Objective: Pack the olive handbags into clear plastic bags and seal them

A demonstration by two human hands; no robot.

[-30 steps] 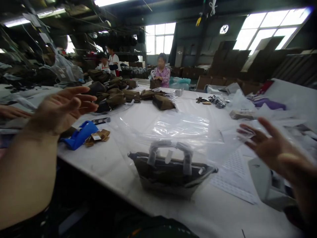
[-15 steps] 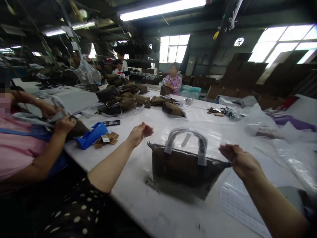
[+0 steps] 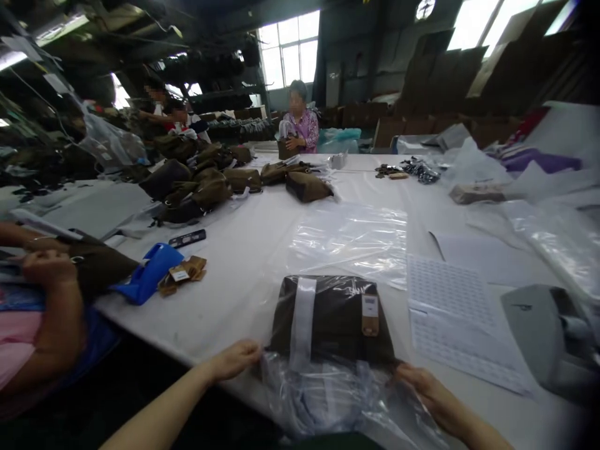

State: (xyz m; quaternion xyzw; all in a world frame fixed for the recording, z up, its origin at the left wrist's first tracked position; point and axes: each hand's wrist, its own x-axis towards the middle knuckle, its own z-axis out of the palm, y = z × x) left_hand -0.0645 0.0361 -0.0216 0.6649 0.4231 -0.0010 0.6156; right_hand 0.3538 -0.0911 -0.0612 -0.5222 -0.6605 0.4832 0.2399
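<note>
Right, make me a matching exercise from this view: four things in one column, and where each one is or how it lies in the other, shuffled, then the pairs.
Things:
1. brown bag
2. blue tape dispenser
3. printed sheets
4. right hand

Places and states:
A. beside brown paper tags
B. at the edge of the clear plastic
C. lying flat, near end under plastic
D. to the right of the bag

Pairs: 1-C, 2-A, 3-D, 4-B

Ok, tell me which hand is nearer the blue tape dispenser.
Left. The left hand is right of the blue tape dispenser and nearer the camera; the right hand is farther right, beyond the dark handbag.
</note>
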